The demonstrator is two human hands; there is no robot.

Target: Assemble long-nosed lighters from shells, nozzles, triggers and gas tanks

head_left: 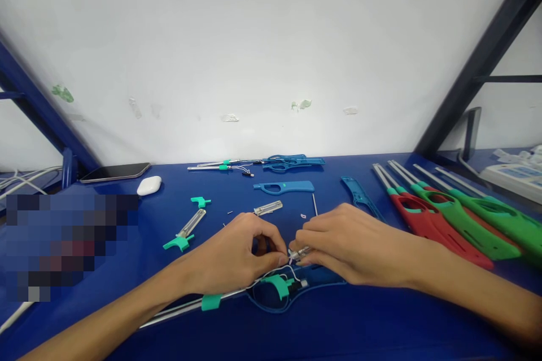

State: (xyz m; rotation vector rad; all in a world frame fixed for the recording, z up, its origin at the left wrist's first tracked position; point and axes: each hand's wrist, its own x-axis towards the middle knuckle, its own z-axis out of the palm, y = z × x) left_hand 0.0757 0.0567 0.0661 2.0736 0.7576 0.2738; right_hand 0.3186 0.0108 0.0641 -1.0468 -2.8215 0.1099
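Note:
Below my hands lies a blue lighter casing half (pixel 271 309) with a teal trigger (pixel 277 285), white wires and a long metal tube (pixel 169 315) that carries a teal collar (pixel 211 302). My right hand (pixel 342 245) is closed on a clear lighter fuel tank (pixel 300 254), most of it hidden by the fingers. Thumb and forefinger of my left hand (pixel 241 251) are pinched together at the tank's end, where a small pale piece shows. What exactly the left fingers hold is too small to make out.
Finished-looking red lighters (pixel 436 225) and green lighters (pixel 486 225) lie at right. Further back are blue casing parts (pixel 292 186), metal tubes (pixel 207 167), loose clear tanks (pixel 269 207) and teal triggers (pixel 178 243). A phone (pixel 115 172) and white earbud case (pixel 149 185) sit back left.

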